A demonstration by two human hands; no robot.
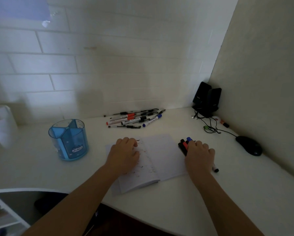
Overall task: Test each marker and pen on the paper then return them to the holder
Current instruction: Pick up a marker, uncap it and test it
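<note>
The right grip (200, 151) holds a bundle of markers (184, 145) beside the paper (162, 150); the left grip (125, 150) lies loose on it, holding nothing. With the holder (68, 140) across at the left edge of the table (177, 198), a marker could slip from the bundle

1 holder (68, 140), 1 notebook (161, 150), 1 mouse (249, 145), 2 speakers (201, 93) in the tabletop's (177, 201) far right corner — at least 3 bunched markers (184, 144), far-edge pile (134, 119) uncountable.
</note>
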